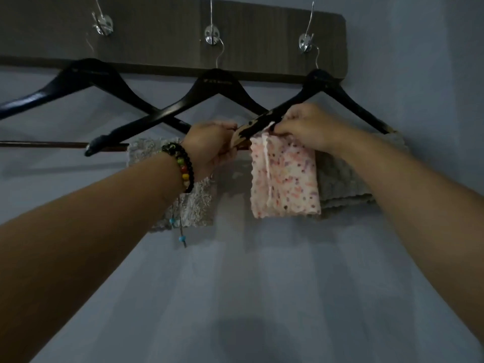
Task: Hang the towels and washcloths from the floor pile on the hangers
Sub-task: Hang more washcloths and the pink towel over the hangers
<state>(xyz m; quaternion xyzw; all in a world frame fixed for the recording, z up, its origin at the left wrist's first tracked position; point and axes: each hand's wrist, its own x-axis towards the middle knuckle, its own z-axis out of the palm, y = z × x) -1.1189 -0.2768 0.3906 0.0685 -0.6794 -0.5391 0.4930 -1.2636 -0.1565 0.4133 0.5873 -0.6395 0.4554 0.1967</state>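
Three black hangers hang from hooks on a dark wooden wall board: left hanger (pixel 78 74), middle hanger (pixel 217 82), right hanger (pixel 322 82). A pink dotted washcloth (pixel 285 179) is draped over the right hanger's bottom bar. My right hand (pixel 306 127) pinches the washcloth's top edge at the bar. My left hand (pixel 209 145) grips the chipped left end of the right hanger. A grey towel (pixel 343 184) hangs behind the pink cloth on the same hanger. A pale grey washcloth (pixel 191 208) hangs on the middle hanger, partly hidden by my left wrist.
The wooden board (pixel 170 35) carries three metal hooks (pixel 213 35). The wall (pixel 235 284) below is bare blue-grey. The hangers' arms cross each other. The floor pile is out of view.
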